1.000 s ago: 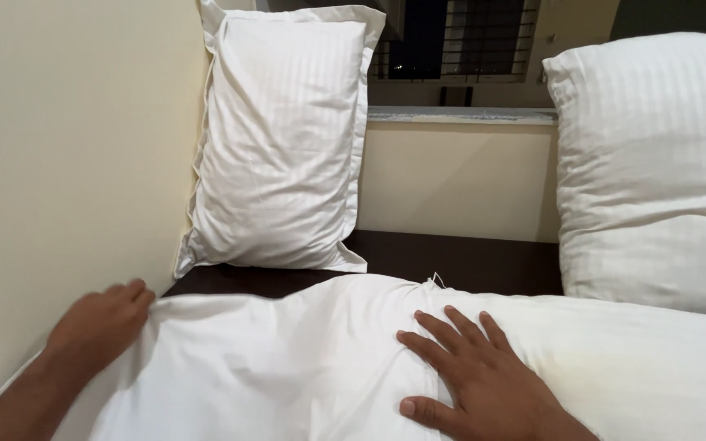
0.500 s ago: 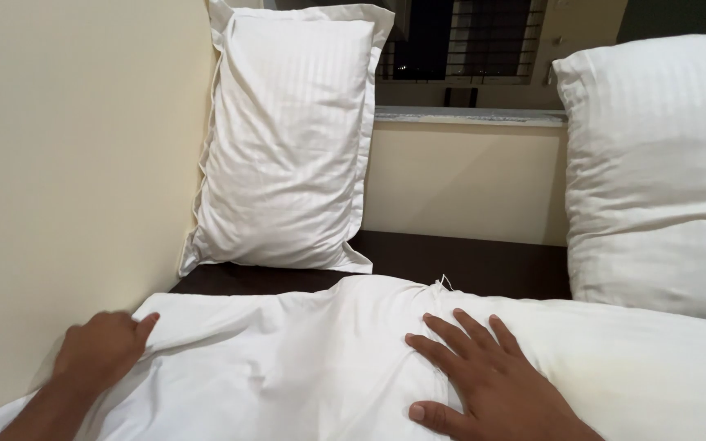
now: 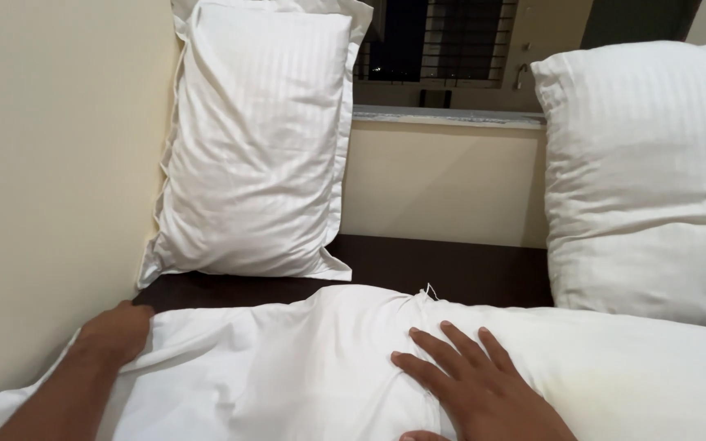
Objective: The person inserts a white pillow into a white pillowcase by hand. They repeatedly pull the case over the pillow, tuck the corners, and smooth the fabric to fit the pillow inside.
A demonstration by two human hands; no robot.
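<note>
Slipping back toward the wall since the earlier frames, the left hand (image 3: 116,333) now has its fingers curled into the edge of the white bedsheet (image 3: 288,367), gripping a fold at the mattress corner. Right hand (image 3: 475,384) lies flat on the sheet, fingers spread wide, holding nothing. One striped white pillow (image 3: 259,139) leans upright against the cream wall (image 3: 42,163); a second pillow (image 3: 647,180) rests at right on the dark headboard ledge (image 3: 451,265)

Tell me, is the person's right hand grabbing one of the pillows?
No, the right hand lies flat with spread fingers on the white sheet, apart from both pillows.
</note>
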